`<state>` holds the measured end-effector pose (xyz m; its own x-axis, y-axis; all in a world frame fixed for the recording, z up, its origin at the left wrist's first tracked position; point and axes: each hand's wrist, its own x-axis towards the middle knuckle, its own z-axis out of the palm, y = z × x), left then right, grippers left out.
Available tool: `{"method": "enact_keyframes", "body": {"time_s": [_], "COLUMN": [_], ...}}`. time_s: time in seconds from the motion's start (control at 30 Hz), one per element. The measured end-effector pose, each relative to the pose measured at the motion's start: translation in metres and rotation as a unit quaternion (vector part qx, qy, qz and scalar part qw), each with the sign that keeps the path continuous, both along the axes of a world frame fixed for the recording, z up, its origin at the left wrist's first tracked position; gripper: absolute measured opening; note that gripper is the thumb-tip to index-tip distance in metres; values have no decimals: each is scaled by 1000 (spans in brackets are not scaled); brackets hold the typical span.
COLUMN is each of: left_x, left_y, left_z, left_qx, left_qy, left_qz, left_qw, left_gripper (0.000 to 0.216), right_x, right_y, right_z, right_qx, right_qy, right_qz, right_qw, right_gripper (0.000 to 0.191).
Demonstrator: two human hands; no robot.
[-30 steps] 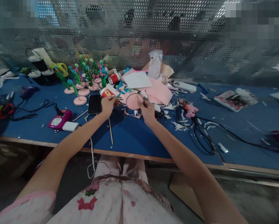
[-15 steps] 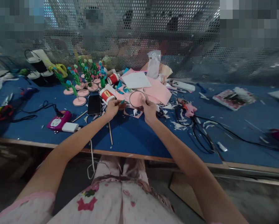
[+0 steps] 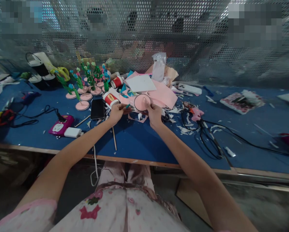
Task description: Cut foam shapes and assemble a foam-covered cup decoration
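Note:
My right hand pinches the lower edge of a round pink foam disc held just above the blue table. My left hand is closed on a small teal piece beside the disc's left edge. A red and white glue bottle lies just left of my left hand, next to a black phone. Pink foam sheets lie behind the disc.
Foam flowers on pink bases stand at the back left. A magenta device and white charger sit near the left. A wooden stick lies by the front. A glue gun, black cables and scraps litter the right. A mesh screen closes the back.
Both hands lifted the pink disc slightly and drew closer together; my left hand came from the glue bottle to the disc's left edge with the teal piece.

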<state>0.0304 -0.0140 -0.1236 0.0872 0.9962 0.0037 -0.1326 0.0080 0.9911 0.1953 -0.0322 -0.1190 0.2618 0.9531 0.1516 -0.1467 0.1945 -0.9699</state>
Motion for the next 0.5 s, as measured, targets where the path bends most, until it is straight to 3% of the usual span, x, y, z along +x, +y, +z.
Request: {"method": "enact_keyframes", "body": {"time_s": [0.13,0.2,0.3,0.37,0.5], "left_x": [-1,-2,-3,-4,-2], "left_y": [0,1,3,4,2], "left_z": [-2,-3,-6,-6,-4], "left_qx": [91,101,74,62,40], "left_qy": [2,24,67,68,13], "left_qz": [-26,-16,32,46,6], "left_qw": [995,994,995,995,999], "left_gripper": [57,47,13,14,21], "right_x": [0,0,-1,-1,-1], "right_y": [0,0,-1,-2,-3], "right_z": [0,1,2,3,5], "right_qx": [-4,4,9,7,6], "right_qy": [-6,-13,-31,-40,-48], "right_qz": [-2,-10,-19,-22,-22], "right_qw": [1000,1000,999,999,999], "right_gripper": [48,49,53,54,55]}}
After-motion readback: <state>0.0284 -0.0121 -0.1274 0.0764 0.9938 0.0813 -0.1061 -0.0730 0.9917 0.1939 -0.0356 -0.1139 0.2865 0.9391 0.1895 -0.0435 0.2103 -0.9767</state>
